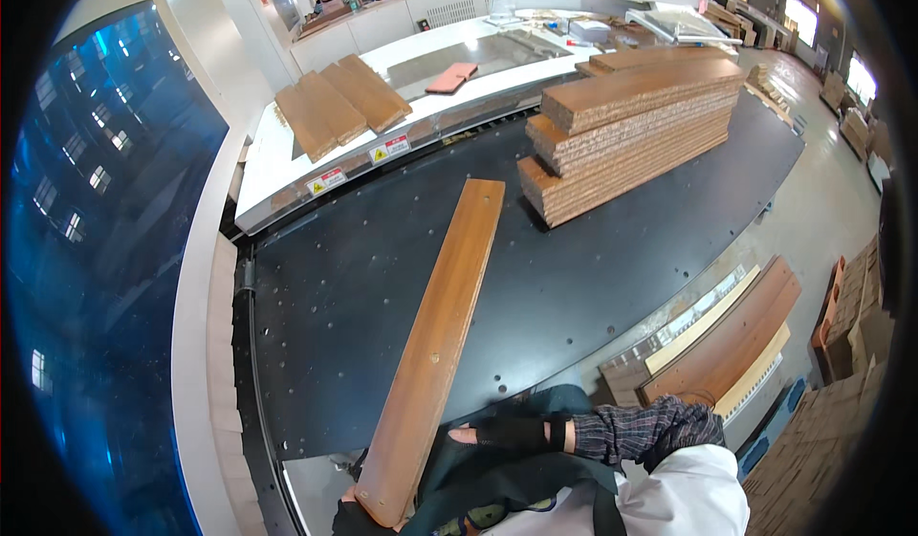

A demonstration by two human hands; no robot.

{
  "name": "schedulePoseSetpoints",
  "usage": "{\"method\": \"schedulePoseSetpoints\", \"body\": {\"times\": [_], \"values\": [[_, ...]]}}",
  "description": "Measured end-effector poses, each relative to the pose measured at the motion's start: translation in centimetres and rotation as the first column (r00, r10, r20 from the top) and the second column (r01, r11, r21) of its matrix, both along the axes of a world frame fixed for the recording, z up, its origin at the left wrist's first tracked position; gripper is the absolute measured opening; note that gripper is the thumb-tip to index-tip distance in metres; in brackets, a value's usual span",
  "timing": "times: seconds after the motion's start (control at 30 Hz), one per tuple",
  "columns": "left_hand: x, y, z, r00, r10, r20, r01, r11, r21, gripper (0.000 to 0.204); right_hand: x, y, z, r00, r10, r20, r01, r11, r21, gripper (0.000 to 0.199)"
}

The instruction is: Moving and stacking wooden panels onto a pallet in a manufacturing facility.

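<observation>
Bright windows point(801, 21) above a grey workshop floor point(824, 177)

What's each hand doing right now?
Left hand: holding the near end of the long brown board.
Right hand: not on the board; open or closed can't be told.

Open surface on the dark desk point(335, 316) left of the plank point(435, 345), centre-left of frame; sideways room for the hands there. Second open patch right of the plank, below the board stack point(636, 115). Plank cuts the desk diagonally, frame centre to bottom edge: cross over it or round its far end, via the gap to the stack. Stack is the tall block, upper right. Upper left: raised white bed point(263, 177) with flat boards point(339, 106) on it. Far left: blue panel point(105, 249) walls that side. Lower right: leftover boards point(722, 330) crowd the space past the desk edge.
</observation>
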State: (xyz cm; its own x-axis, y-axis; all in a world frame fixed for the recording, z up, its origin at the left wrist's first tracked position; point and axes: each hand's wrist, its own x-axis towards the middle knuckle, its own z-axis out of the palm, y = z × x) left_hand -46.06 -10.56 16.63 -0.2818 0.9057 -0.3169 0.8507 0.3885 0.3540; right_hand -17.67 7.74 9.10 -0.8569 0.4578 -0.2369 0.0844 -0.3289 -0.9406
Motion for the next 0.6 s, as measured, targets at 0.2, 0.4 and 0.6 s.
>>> {"method": "schedulePoseSetpoints", "body": {"times": [0.2, 0.4, 0.6], "values": [[-1.1, -4.3, -4.1, 0.897, 0.180, 0.403, -0.244, 0.963, 0.113, 0.054, -4.4, -2.6, -5.8, 0.956, -0.277, -0.099, 0.196, 0.850, -0.489, 0.044], [-4.5, -4.7, -9.5, 0.639, 0.208, 0.741, -0.430, 0.895, 0.120, 0.054, -3.7, -5.7, -1.0, 0.981, -0.139, 0.133, 0.133, 0.990, 0.055, 0.045], [-3.5, -5.4, -13.9, 0.449, 0.164, 0.878, -0.538, 0.834, 0.120, 0.061, -1.1, -7.8, 1.1, 0.884, -0.466, -0.025, 0.456, 0.851, 0.262, 0.049]]}}
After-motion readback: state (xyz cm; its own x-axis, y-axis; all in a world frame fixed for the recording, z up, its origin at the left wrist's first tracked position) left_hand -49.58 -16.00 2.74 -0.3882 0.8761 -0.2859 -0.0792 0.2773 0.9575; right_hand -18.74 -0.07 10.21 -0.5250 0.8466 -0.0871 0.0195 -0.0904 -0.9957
